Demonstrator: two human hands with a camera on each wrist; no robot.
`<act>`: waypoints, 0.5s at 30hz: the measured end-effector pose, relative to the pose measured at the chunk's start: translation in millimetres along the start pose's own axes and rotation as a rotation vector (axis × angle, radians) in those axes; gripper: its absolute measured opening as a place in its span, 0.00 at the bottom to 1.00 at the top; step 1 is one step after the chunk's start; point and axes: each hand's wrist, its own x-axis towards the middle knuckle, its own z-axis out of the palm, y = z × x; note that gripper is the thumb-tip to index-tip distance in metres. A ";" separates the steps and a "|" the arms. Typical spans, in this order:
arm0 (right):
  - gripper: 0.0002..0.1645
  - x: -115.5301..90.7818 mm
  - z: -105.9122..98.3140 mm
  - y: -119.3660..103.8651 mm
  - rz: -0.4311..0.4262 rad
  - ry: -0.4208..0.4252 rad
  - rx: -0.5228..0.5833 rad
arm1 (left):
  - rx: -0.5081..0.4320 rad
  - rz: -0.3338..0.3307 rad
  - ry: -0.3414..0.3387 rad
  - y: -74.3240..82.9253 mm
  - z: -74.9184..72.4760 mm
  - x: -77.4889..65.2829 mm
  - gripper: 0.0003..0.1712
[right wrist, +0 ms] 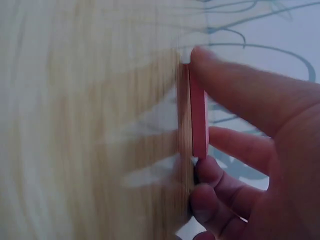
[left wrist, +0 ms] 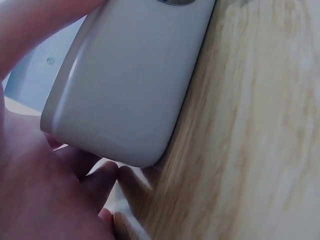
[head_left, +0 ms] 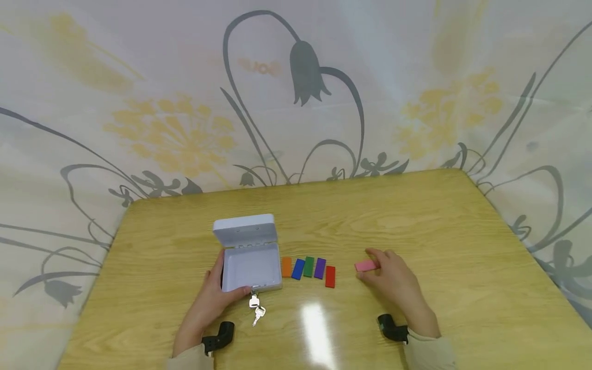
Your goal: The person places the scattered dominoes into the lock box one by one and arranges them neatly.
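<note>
Pink tile (head_left: 365, 265): small, thin, flat, rectangular, straight-edged.

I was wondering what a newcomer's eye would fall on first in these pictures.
Probably the open white box left of centre on the table, gripped by the left hand, with keys at its front. To its right runs a row of five bright tiles, orange to red. Farther right, the right hand pinches a pink tile.

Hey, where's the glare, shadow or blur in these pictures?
Head view: white glare on the table, below the red tile; left wrist view: left hand in shadow, soft sheen on the white box; right wrist view: shadows streak the table beside the pink tile, its grain blurred.
</note>
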 end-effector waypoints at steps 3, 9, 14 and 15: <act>0.38 -1.2 2.3 -2.2 0.018 0.009 -0.015 | -0.007 0.005 -0.013 -0.9 0.8 0.0 0.64; 0.43 -0.8 6.3 -6.5 0.024 0.044 -0.030 | -0.014 0.032 -0.003 -2.3 0.4 0.9 0.65; 0.41 1.1 6.1 -9.8 0.047 0.057 -0.037 | -0.010 0.086 0.013 -2.0 1.6 1.4 0.65; 0.41 1.3 5.4 -10.1 0.052 0.057 -0.036 | -0.013 0.102 0.017 -1.7 2.1 1.7 0.64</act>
